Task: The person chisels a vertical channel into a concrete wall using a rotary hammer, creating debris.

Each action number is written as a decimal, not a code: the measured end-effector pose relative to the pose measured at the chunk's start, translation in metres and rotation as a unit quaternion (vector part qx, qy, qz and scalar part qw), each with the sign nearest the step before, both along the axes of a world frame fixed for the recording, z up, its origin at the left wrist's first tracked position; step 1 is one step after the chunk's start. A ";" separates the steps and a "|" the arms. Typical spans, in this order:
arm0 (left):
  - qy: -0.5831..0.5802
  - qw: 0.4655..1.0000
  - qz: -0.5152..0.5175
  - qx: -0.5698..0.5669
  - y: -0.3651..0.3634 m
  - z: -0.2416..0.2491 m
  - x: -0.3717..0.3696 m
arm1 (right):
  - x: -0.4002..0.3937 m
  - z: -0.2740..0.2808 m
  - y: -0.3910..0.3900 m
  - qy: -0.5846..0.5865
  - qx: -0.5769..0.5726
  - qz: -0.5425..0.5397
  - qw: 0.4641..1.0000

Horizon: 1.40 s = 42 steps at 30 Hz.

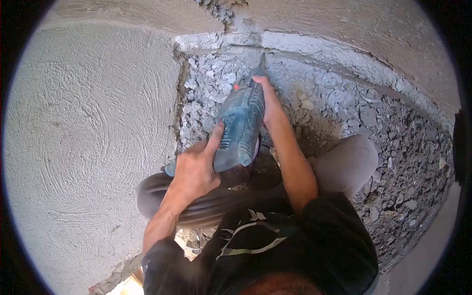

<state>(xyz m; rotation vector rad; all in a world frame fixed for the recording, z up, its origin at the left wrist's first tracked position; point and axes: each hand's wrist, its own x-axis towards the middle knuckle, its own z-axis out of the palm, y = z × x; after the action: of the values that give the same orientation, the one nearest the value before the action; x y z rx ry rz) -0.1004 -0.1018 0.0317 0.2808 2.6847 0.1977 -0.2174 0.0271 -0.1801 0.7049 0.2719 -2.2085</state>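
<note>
A dusty blue-green rotary hammer (pixel 238 123) lies across the space between my knees, its nose pointing away from me. My left hand (pixel 191 169) is closed around its rear, with the index finger stretched along the housing. Near the front, my right hand (pixel 265 93) grips the tool, thumb across the top and the other fingers mostly hidden beneath. A pointed chisel bit (pixel 262 60) sticks out of the nose. Its tip is at the foot of the wall, by a pale mortar ledge (pixel 305 44); whether it touches cannot be told.
Broken concrete rubble (pixel 408 142) covers the floor ahead and to the right. A smooth cement slab (pixel 93 123) with swirl marks lies left, ending in a rough edge (pixel 179 93). The plastered wall (pixel 344 19) curves across the top, with a broken gap (pixel 243 24).
</note>
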 end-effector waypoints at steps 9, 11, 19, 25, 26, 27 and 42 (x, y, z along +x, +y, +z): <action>-0.030 0.996 0.079 0.002 -0.014 -0.009 -0.007 | 0.002 -0.008 -0.020 -0.009 0.028 -0.053 0.998; -0.009 0.995 0.097 0.004 -0.018 -0.021 -0.018 | -0.005 -0.018 -0.021 -0.016 0.030 -0.026 0.999; -0.060 0.996 0.044 -0.057 -0.018 -0.033 -0.067 | -0.044 -0.052 -0.028 -0.062 -0.009 -0.027 0.998; -0.115 0.989 0.020 -0.088 0.015 -0.017 -0.104 | -0.050 -0.063 -0.019 -0.011 -0.013 -0.045 0.999; -0.130 0.988 0.019 -0.087 0.016 -0.013 -0.114 | -0.051 -0.061 -0.019 -0.012 -0.018 -0.057 0.998; -0.123 0.988 0.018 -0.088 0.014 -0.012 -0.120 | -0.049 -0.057 -0.018 -0.010 -0.025 -0.073 0.997; -0.085 0.992 0.088 -0.043 -0.007 0.085 -0.043 | 0.020 0.032 -0.052 -0.052 -0.151 -0.113 0.981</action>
<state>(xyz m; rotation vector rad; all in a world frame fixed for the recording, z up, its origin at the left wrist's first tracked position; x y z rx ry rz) -0.1433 -0.1084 0.1163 -0.0011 2.5398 0.1498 -0.1969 -0.0245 -0.1483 0.7046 -0.2048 -2.3473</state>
